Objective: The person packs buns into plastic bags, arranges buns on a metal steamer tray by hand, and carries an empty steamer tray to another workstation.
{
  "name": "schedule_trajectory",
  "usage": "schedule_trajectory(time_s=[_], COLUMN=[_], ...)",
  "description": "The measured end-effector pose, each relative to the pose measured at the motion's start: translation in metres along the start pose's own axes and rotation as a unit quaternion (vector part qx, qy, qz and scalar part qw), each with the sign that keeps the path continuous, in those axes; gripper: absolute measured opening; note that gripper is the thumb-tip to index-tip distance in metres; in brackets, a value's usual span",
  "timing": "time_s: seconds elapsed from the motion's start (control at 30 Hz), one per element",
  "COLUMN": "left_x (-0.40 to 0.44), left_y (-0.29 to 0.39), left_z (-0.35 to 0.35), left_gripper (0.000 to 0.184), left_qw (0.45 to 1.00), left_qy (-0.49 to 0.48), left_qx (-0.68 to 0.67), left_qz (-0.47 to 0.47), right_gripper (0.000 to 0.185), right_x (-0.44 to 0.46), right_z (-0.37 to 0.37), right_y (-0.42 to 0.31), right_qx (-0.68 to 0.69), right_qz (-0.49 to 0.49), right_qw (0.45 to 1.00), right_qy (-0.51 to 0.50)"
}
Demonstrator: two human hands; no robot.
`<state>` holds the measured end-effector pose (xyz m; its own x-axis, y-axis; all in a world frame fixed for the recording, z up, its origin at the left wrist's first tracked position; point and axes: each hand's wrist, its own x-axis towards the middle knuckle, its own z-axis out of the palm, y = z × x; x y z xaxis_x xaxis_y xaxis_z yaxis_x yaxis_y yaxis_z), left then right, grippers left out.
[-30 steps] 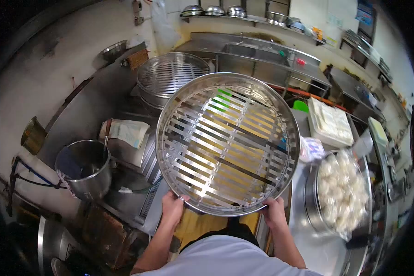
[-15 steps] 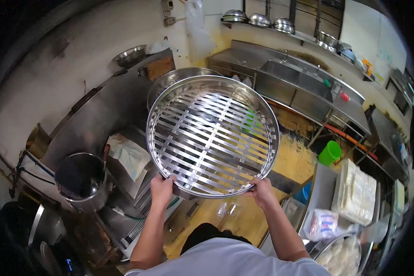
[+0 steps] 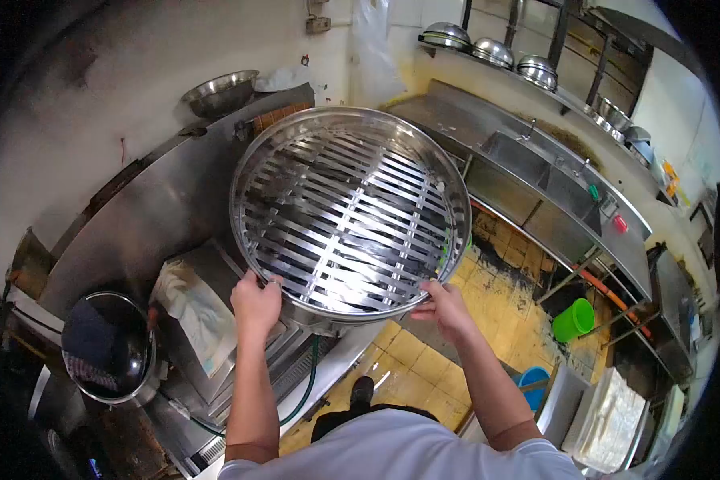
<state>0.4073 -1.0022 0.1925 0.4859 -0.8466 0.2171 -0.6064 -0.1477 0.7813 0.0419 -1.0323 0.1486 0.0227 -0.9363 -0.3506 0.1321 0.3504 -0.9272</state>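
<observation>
A large round metal steamer tray (image 3: pixel 352 212) with a slatted bottom fills the middle of the view, its slats shining. My left hand (image 3: pixel 256 308) grips its near rim at the lower left, and my right hand (image 3: pixel 446 308) grips the near rim at the lower right. The tray hides most of what lies under it, including the steamer stack seen before. Left of my left hand, a white cloth (image 3: pixel 196 312) lies on a metal surface. A metal pot (image 3: pixel 110 348) with dark cloth inside stands further left.
Along the back wall runs a steel sink counter (image 3: pixel 528 164), below a shelf with metal bowls (image 3: pixel 492 53). On the yellow tiled floor (image 3: pixel 488 296) stand a green bucket (image 3: pixel 573 320) and a blue bucket (image 3: pixel 534 384). At the lower right is a stack of white sheets (image 3: pixel 608 420). A green hose (image 3: pixel 308 384) curves by the stove.
The view has swung right to left across the room, and the tray has moved left, over the steamer stack at the stove. Both hands keep hold of its rim. The bag of white buns has left the view.
</observation>
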Motion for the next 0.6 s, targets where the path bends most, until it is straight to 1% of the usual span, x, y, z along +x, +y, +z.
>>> schedule_trajectory(time_s=[0.1,0.13,0.17,0.23,0.27,0.3,0.37,0.47,0.57,0.6], left_x=[0.022,0.024,0.027,0.034,0.038,0.040,0.045,0.063,0.076,0.080], left_y=[0.006,0.011,0.011,0.008,0.008,0.010,0.020,0.007,0.010,0.004], left_z=[0.000,-0.001,0.002,0.009,0.012,0.014,0.016,0.013,0.014,0.014], left_gripper=[0.032,0.036,0.040,0.048,0.063,0.065,0.068,0.067,0.067,0.068], left_qw=[0.998,0.998,0.999,0.996,0.995,0.994,0.990,0.991,0.988,0.985], left_qy=[0.025,0.018,0.039,0.084,0.097,0.106,0.129,0.104,0.105,0.119], left_qx=[0.038,0.025,0.015,-0.006,0.026,0.037,0.059,0.082,0.110,0.127], left_qz=[-0.040,-0.049,-0.029,0.001,-0.006,-0.011,-0.015,-0.003,-0.008,-0.007], right_gripper=[0.063,0.066,0.069,0.075,0.080,0.085,0.089,0.081,0.071,0.064], right_x=[0.016,0.017,0.017,0.030,0.057,0.086,0.110,0.197,0.205,0.216], right_z=[-0.001,-0.005,-0.008,-0.019,-0.033,-0.043,-0.038,-0.061,-0.060,-0.066], right_y=[-0.024,-0.032,-0.043,-0.069,-0.071,-0.076,-0.121,-0.137,-0.178,-0.175], right_qx=[-0.097,-0.133,-0.175,-0.264,-0.290,-0.311,-0.313,-0.452,-0.564,-0.546], right_qz=[-0.002,-0.002,-0.054,-0.158,-0.227,-0.296,-0.368,-0.398,-0.284,-0.351], right_qw=[0.995,0.991,0.982,0.945,0.916,0.879,0.862,0.773,0.762,0.747], right_qy=[0.008,0.009,0.045,0.112,0.160,0.207,0.156,0.202,0.140,0.143])
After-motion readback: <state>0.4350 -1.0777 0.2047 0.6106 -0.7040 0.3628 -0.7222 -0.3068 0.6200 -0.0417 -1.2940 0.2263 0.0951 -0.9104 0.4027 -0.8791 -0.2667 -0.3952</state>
